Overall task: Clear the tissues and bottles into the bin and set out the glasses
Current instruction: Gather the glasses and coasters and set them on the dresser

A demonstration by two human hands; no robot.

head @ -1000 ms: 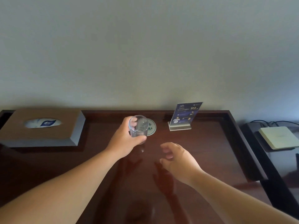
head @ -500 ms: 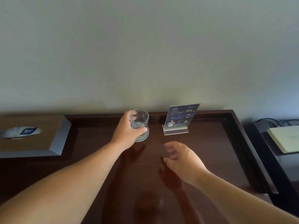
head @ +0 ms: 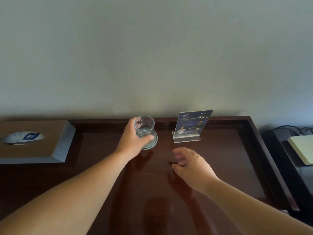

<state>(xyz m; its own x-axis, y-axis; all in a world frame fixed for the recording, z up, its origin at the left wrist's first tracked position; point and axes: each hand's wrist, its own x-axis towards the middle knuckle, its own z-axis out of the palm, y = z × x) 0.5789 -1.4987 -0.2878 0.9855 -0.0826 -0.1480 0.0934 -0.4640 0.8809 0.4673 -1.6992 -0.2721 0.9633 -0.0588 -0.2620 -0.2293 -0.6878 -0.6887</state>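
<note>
A clear drinking glass point(head: 145, 126) stands upright on a round white coaster point(head: 152, 143) near the back of the dark wooden desk point(head: 220, 158). My left hand point(head: 132, 141) is wrapped around the glass from the left, thumb in front and fingers behind it. To the right and nearer to me, my right hand point(head: 191, 165) hovers just over the desktop with its fingers loosely spread and nothing in it. No bottle, loose tissue or bin is in view.
A brown tissue box point(head: 33, 141) with a tissue poking out sits at the left. A blue card in a clear stand point(head: 191, 126) is right of the glass. Past the desk's raised right rim, a pale flat device point(head: 303, 148) and cables lie on a black unit.
My left hand carried the glass forward and set it down on the coaster. My right hand stayed open over the desktop. The view shifted slightly to the right.
</note>
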